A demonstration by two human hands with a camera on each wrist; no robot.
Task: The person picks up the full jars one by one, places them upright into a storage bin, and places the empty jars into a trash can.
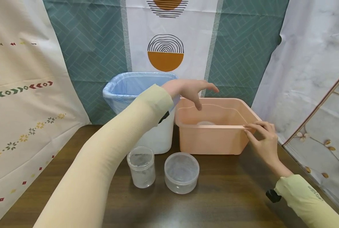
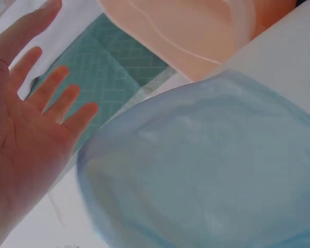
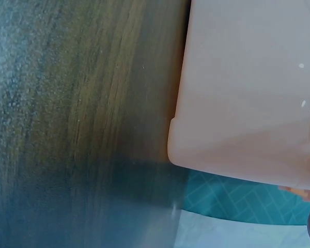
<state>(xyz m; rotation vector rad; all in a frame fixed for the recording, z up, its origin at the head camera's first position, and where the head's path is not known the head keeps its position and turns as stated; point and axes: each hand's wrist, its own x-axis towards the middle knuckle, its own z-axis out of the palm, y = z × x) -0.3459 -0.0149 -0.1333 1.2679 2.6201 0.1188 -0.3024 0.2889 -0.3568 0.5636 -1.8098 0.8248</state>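
Note:
My left hand (image 1: pixel 193 90) hovers with nothing in it, between the bin's right edge and the tub's back left part. Its fingers spread apart in the left wrist view, beside the blue bag (image 2: pixel 196 165) that lines the white bin (image 1: pixel 159 139). At the front right corner of the peach plastic tub (image 1: pixel 209 141), my right hand (image 1: pixel 263 139) pinches the rim between thumb and fingers. Inside the tub, the top of a clear round item (image 1: pixel 205 123) shows; the front wall hides the rest. The right wrist view shows mostly the tub's outer wall (image 3: pixel 243 103).
In front of the bin, a tall clear plastic jar (image 1: pixel 142 172) stands without a visible lid. A wider, shallow clear container (image 1: pixel 181 177) is to its right. All stand on a dark wooden table (image 1: pixel 220 202), with patterned cloths (image 1: pixel 98 47) hanging behind and at both sides.

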